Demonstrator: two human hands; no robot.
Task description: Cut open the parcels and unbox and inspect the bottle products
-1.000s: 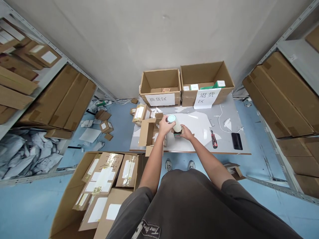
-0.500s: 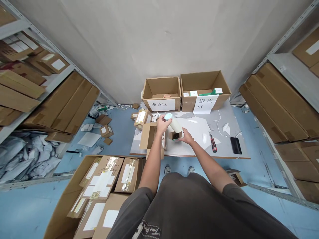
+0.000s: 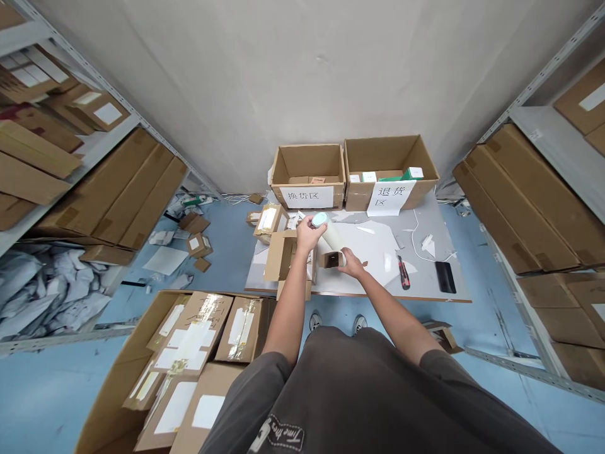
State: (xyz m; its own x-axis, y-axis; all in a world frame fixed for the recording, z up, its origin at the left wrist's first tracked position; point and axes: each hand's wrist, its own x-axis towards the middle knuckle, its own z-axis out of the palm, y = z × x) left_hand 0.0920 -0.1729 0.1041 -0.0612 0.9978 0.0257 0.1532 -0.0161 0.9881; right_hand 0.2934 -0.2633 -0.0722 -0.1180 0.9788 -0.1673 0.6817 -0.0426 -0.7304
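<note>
A person's left hand (image 3: 308, 236) grips a cream cylinder with a pale blue end (image 3: 334, 236) above a grey tabletop (image 3: 437, 221), the right hand (image 3: 352, 263) holding a small brown cardboard box (image 3: 333, 260); a black rectangular phone (image 3: 445, 277) lies near the tabletop's front right corner.

Plain grey wall (image 3: 227, 75), blue floor (image 3: 47, 391), metal shelving (image 3: 548, 142) on both sides, grey-topped table (image 3: 429, 215) between.

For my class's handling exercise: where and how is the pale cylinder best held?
Probably around the pale cylinder near its light-blue end, from the left, where the left hand is: its round side suits a wrapping grip. It slants, and the right hand and small open box crowd the other end.
</note>
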